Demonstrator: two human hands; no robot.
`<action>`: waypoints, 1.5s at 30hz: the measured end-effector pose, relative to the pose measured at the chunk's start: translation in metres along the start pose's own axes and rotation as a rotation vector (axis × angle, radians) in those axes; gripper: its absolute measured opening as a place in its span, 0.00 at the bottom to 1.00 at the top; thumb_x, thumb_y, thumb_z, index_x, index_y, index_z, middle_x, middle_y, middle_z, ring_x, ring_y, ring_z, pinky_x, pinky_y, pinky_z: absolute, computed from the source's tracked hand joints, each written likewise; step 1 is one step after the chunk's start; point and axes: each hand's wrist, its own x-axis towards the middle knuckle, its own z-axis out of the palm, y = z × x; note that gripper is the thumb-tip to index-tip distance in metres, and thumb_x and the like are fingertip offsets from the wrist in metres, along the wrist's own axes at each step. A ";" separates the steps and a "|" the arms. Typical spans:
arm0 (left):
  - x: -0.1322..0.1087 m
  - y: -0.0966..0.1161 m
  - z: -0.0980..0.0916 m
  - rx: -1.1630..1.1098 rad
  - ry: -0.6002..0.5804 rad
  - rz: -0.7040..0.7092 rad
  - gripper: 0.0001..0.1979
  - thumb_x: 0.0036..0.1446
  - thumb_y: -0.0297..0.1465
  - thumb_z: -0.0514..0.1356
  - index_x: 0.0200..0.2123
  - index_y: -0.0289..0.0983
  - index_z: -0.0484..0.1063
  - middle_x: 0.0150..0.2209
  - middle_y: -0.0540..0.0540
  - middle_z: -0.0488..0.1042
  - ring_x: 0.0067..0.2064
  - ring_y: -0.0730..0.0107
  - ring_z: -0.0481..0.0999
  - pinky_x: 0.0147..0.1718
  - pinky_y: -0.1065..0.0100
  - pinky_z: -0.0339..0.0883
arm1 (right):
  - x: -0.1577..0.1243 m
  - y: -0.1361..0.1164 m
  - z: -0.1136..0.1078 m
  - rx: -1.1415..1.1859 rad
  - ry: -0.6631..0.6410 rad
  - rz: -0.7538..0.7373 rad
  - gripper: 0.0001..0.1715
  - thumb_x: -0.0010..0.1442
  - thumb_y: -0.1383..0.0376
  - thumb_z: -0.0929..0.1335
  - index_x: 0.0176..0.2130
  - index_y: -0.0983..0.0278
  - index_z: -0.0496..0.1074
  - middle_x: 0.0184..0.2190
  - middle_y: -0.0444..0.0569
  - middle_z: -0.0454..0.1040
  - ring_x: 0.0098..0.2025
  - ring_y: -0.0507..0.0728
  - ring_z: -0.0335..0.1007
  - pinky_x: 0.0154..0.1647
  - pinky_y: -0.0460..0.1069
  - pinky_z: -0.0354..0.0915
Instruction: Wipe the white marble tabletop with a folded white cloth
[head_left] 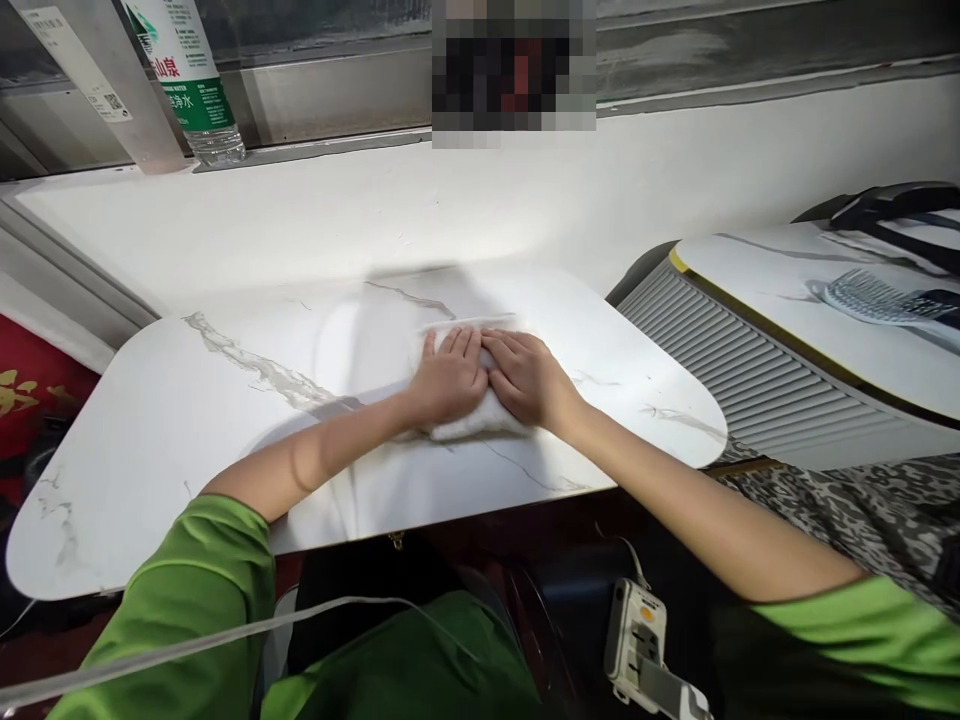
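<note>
one plastic bottle [196, 80] on the sill, one rounded marble-look worktop [150, 430]. left hand [448, 375] flat, fingers stretched out, pressing one soft white cloth [469, 428] at mid-worktop; right hand [525, 378] flat likewise, on the same cloth. one toothed comb [874, 298] far right.
</note>
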 end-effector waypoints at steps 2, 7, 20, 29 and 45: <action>0.023 -0.021 -0.005 0.012 0.000 -0.027 0.29 0.69 0.31 0.40 0.70 0.25 0.47 0.72 0.36 0.47 0.73 0.58 0.46 0.70 0.49 0.35 | 0.031 0.008 0.011 0.014 -0.001 0.010 0.30 0.61 0.67 0.57 0.59 0.72 0.68 0.59 0.62 0.71 0.62 0.67 0.65 0.63 0.63 0.60; 0.077 -0.073 -0.013 0.020 0.039 -0.101 0.29 0.70 0.32 0.39 0.71 0.27 0.47 0.72 0.39 0.48 0.73 0.61 0.46 0.70 0.53 0.36 | 0.108 0.025 0.038 0.028 -0.003 0.034 0.28 0.62 0.68 0.57 0.59 0.70 0.67 0.58 0.60 0.72 0.60 0.66 0.66 0.62 0.61 0.59; 0.080 -0.083 -0.011 0.027 0.096 -0.159 0.28 0.70 0.30 0.39 0.70 0.30 0.50 0.72 0.41 0.50 0.72 0.63 0.49 0.70 0.53 0.37 | 0.118 0.023 0.045 0.004 -0.028 0.058 0.31 0.64 0.67 0.55 0.62 0.72 0.65 0.63 0.60 0.67 0.64 0.66 0.61 0.64 0.62 0.56; -0.053 -0.035 0.002 0.068 0.091 -0.053 0.28 0.70 0.31 0.41 0.70 0.28 0.50 0.71 0.37 0.51 0.73 0.60 0.48 0.70 0.49 0.39 | 0.001 -0.066 0.009 -0.043 0.000 -0.028 0.31 0.66 0.65 0.54 0.62 0.77 0.66 0.62 0.64 0.68 0.64 0.67 0.62 0.66 0.62 0.56; -0.077 -0.062 -0.002 -0.010 0.107 -0.193 0.26 0.68 0.28 0.41 0.67 0.29 0.55 0.70 0.38 0.56 0.72 0.59 0.51 0.70 0.49 0.40 | 0.024 -0.104 0.017 0.026 -0.052 -0.111 0.29 0.66 0.67 0.55 0.60 0.76 0.67 0.61 0.61 0.69 0.64 0.64 0.61 0.66 0.59 0.54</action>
